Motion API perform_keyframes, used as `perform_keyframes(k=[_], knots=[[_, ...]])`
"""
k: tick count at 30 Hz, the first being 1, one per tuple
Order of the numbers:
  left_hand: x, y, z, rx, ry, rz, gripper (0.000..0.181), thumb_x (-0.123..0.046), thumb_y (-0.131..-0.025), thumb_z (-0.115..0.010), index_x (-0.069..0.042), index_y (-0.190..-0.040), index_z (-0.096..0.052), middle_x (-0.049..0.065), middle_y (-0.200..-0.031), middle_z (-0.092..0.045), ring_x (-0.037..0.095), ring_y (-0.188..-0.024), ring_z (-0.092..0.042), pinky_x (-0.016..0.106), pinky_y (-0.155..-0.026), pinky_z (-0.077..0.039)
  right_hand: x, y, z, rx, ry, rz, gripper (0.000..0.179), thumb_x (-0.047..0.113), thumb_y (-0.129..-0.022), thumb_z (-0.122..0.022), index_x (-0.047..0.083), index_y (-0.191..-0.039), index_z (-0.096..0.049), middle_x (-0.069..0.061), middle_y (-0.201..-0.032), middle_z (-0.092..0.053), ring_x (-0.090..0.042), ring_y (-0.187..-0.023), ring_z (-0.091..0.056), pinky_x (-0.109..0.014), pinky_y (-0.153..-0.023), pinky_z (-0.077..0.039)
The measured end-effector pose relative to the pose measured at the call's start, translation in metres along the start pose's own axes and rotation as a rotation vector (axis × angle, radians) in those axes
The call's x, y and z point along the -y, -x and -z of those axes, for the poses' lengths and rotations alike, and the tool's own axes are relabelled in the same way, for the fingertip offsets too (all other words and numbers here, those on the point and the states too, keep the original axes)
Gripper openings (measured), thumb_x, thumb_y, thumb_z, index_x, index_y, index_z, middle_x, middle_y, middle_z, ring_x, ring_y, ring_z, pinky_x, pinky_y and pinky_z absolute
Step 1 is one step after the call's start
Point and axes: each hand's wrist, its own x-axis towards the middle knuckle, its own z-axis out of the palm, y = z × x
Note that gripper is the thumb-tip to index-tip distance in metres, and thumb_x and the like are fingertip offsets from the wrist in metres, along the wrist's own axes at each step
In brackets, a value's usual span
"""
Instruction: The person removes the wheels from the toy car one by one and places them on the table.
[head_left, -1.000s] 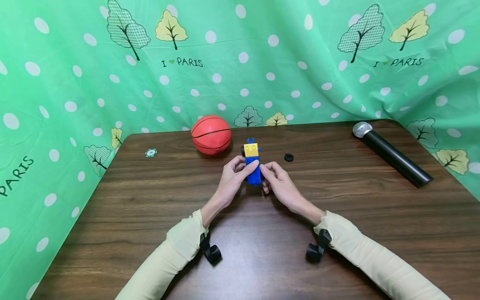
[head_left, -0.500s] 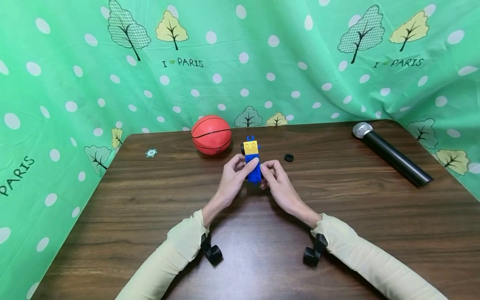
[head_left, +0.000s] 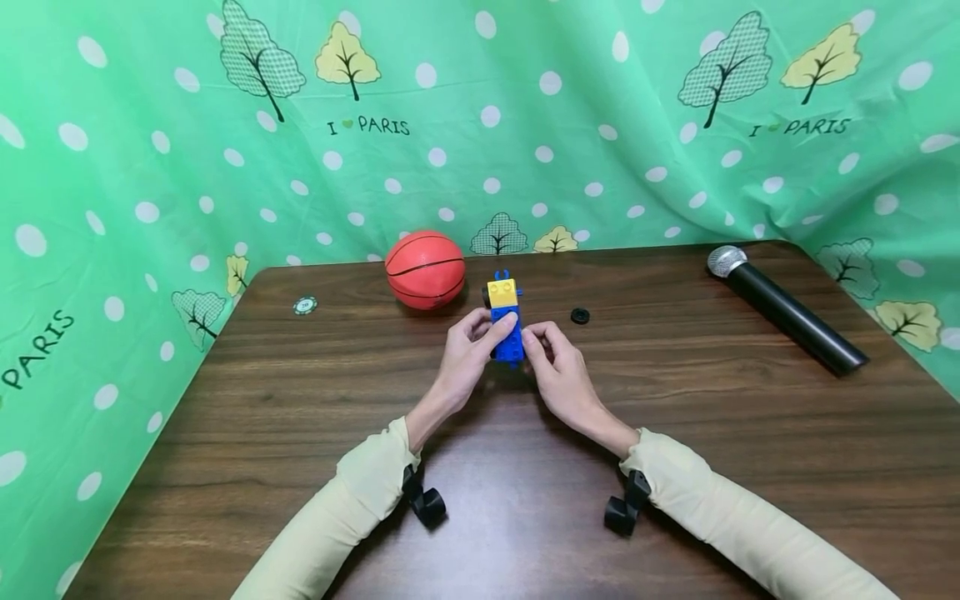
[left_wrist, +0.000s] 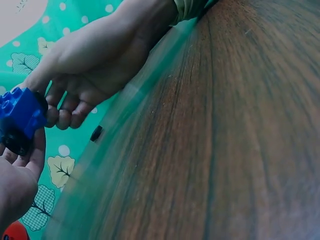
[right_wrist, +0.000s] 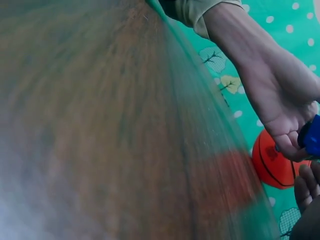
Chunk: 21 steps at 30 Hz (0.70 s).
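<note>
A toy car of blue and yellow building blocks (head_left: 506,333) is held over the table, its yellow end pointing away from me. My left hand (head_left: 467,358) grips its left side, thumb on top of the blue part. My right hand (head_left: 562,371) pinches at the near right side, where a black wheel (left_wrist: 41,101) shows by its fingertips in the left wrist view. Another black wheel (head_left: 486,297) is fitted at the far left; a bare blue peg (head_left: 520,292) sticks out opposite. One loose black wheel (head_left: 580,316) lies on the table beyond my right hand.
A red toy basketball (head_left: 425,270) sits behind my left hand. Farther left lies a round poker chip (head_left: 305,306). A black microphone (head_left: 787,308) with a silver head lies at the right. Behind the wooden table (head_left: 300,467) hangs a green printed curtain (head_left: 450,100).
The near end of the toy car has swung slightly right and up. My right hand has shifted a little, and its lower fingers have drawn in below the car. The left hand keeps its hold.
</note>
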Motion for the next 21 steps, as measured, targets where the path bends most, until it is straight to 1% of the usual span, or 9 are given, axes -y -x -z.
perform_keyframes(k=[3, 5, 9, 11, 14, 19, 21], knots=[[0.0, -0.0001, 0.0011, 0.002, -0.01, 0.001, 0.025, -0.024, -0.099, -0.067, -0.002, -0.109, -0.065, 0.001, -0.087, -0.068, 0.009, -0.074, -0.054, 0.028, -0.065, -0.041, -0.0025, -0.0009, 0.0005, -0.017, 0.047, 0.073, 0.017, 0.014, -0.11, -0.051, 0.001, -0.11, -0.062, -0.016, -0.081, -0.063, -0.031, -0.071, -0.062, -0.026, -0.063, -0.049], [-0.0004, -0.0002, 0.0011, 0.009, -0.014, 0.001, 0.025, -0.025, -0.1, -0.067, -0.001, -0.108, -0.066, 0.001, -0.086, -0.067, 0.009, -0.072, -0.053, 0.029, -0.065, -0.039, -0.0039, -0.0015, 0.001, -0.028, 0.086, 0.134, 0.013, 0.01, -0.109, -0.053, 0.001, -0.109, -0.063, -0.014, -0.078, -0.062, -0.026, -0.066, -0.06, -0.025, -0.06, -0.047], [-0.0013, -0.0003, -0.0001, 0.026, -0.007, 0.0, 0.028, -0.025, -0.101, -0.066, 0.001, -0.111, -0.067, 0.004, -0.089, -0.07, 0.01, -0.075, -0.06, 0.026, -0.068, -0.049, -0.0071, -0.0026, 0.0029, -0.063, 0.182, 0.269, 0.006, 0.004, -0.104, -0.057, 0.0, -0.105, -0.063, -0.004, -0.075, -0.058, -0.014, -0.064, -0.054, -0.025, -0.057, -0.043], [-0.0018, -0.0003, -0.0012, 0.032, -0.003, 0.002, 0.029, -0.024, -0.101, -0.066, 0.002, -0.112, -0.067, 0.006, -0.092, -0.072, 0.011, -0.078, -0.064, 0.025, -0.072, -0.053, -0.0082, -0.0033, 0.0039, -0.079, 0.22, 0.318, 0.006, 0.004, -0.103, -0.059, 0.0, -0.103, -0.063, -0.001, -0.075, -0.057, -0.011, -0.064, -0.051, -0.025, -0.056, -0.041], [-0.0017, -0.0004, -0.0024, 0.039, 0.003, 0.009, 0.03, -0.024, -0.102, -0.066, 0.004, -0.114, -0.067, 0.008, -0.093, -0.073, 0.011, -0.08, -0.065, 0.025, -0.074, -0.055, -0.0092, -0.004, 0.0059, -0.071, 0.228, 0.344, 0.006, 0.004, -0.102, -0.058, 0.0, -0.102, -0.063, 0.0, -0.075, -0.057, -0.011, -0.065, -0.051, -0.023, -0.056, -0.042], [-0.0016, -0.0007, -0.0029, 0.051, 0.025, 0.03, 0.031, -0.022, -0.102, -0.065, 0.006, -0.116, -0.066, 0.008, -0.096, -0.073, 0.011, -0.082, -0.066, 0.025, -0.075, -0.054, -0.0083, -0.0041, 0.0087, -0.042, 0.209, 0.329, 0.004, 0.001, -0.101, -0.058, 0.002, -0.1, -0.061, 0.001, -0.076, -0.058, -0.011, -0.065, -0.052, -0.023, -0.056, -0.043], [-0.0019, -0.0007, -0.0029, 0.059, 0.04, 0.04, 0.031, -0.021, -0.102, -0.065, 0.006, -0.117, -0.066, 0.008, -0.096, -0.073, 0.011, -0.082, -0.066, 0.024, -0.074, -0.054, -0.008, -0.0042, 0.0093, -0.037, 0.209, 0.324, 0.003, 0.002, -0.101, -0.058, 0.002, -0.099, -0.061, 0.001, -0.076, -0.058, -0.01, -0.065, -0.052, -0.023, -0.056, -0.043]])
